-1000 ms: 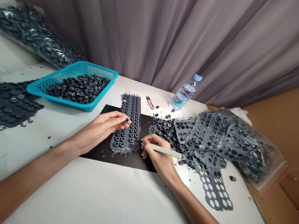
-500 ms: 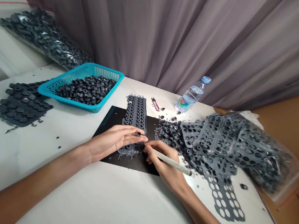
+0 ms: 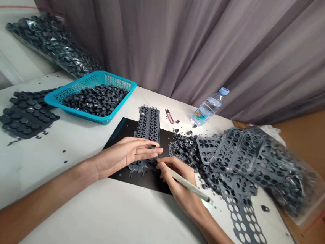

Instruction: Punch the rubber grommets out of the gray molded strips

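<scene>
My left hand (image 3: 126, 153) is over the lower part of a dark rubber sheet (image 3: 148, 125) studded with rows of ring-shaped pieces. Between its fingertips it pinches a small black rubber bushing (image 3: 152, 146). Wrapped around a white pen-like tool (image 3: 189, 186), my right hand (image 3: 181, 179) rests just right of the sheet's lower end. The tool's tip is near my left fingertips, but too small to make out. Under the sheet lies a black mat (image 3: 160, 183). Both hands almost meet.
A blue basket (image 3: 91, 116) of loose bushings stands at the back left, before a filled plastic bag (image 3: 54, 46). On the right are a bushing pile (image 3: 187, 149), punched sheets (image 3: 234, 150), and another bag (image 3: 291, 188). Thread snips (image 3: 169, 116) and a water bottle (image 3: 208, 109) sit behind.
My left hand has moved right and down across the sheet, bringing the bushing close to my right hand. The right hand's tool now slants more steeply. The whole view has shifted slightly.
</scene>
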